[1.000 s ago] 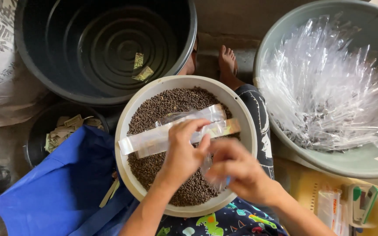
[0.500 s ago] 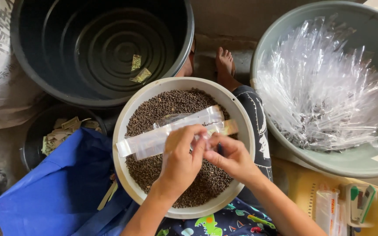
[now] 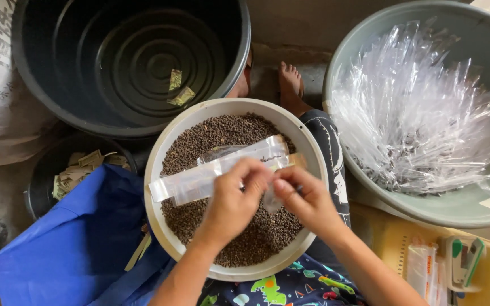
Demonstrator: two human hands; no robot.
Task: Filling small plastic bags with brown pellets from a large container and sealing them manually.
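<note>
both hands [image 3: 233, 204] [image 3: 307, 201] now closer together, fingertips pinched on the clear packets [image 3: 211, 173] above the peppercorn bowl [image 3: 160, 153]

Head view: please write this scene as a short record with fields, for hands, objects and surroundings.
Left hand: pinches long clear plastic bags over the seeds
Right hand: touches the same bags, fingertips close to the left hand
White bowl: holds small dark round seeds, on the lap
Dark tub: two paper scraps inside
Grey basin: heap of clear bags
Blue cloth: beside the bowl
</note>
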